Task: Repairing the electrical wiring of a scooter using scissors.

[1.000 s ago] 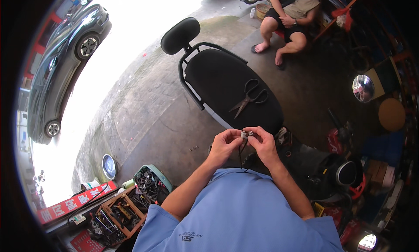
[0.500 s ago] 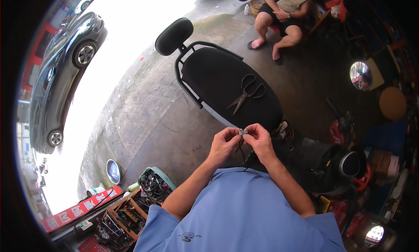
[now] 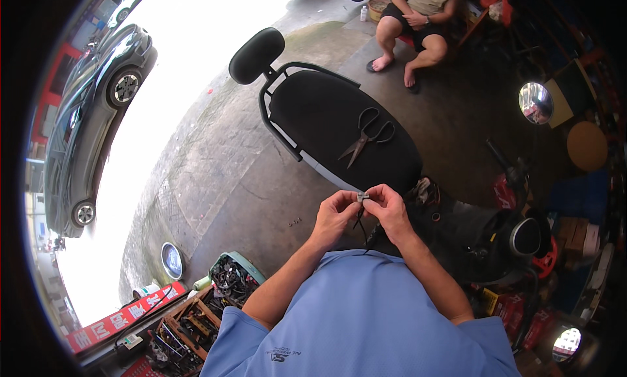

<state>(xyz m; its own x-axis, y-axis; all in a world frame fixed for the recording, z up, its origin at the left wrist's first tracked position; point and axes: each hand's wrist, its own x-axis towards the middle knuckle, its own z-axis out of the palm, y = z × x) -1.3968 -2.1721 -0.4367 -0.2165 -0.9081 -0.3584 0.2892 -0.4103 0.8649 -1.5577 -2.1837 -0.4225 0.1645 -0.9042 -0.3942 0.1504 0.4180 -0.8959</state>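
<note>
My left hand (image 3: pixel 335 212) and my right hand (image 3: pixel 389 212) meet in front of my chest, fingertips pinched on a small grey connector (image 3: pixel 362 197). Its finer details are too small to make out, and the fingers cover part of it. Thin black wires (image 3: pixel 357 224) hang down from it towards my shirt. Just beyond my hands lies a long black scooter seat (image 3: pixel 307 112) with a padded backrest (image 3: pixel 257 56). A pair of scissors (image 3: pixel 360 146) with black handles rests on the seat, blades slightly apart and pointing towards me.
A green-rimmed bin of dark parts (image 3: pixel 235 272) and a wooden tool tray (image 3: pixel 189 328) stand at lower left. Right of me are scooter handlebars (image 3: pixel 501 156) and a round mirror (image 3: pixel 536 103). A person (image 3: pixel 418 24) sits at the back. A car (image 3: pixel 98 129) is parked outside, left.
The whole view has shifted slightly. My hands stay together at the same spot, and the grey pieces between the fingertips look a little closer together.
</note>
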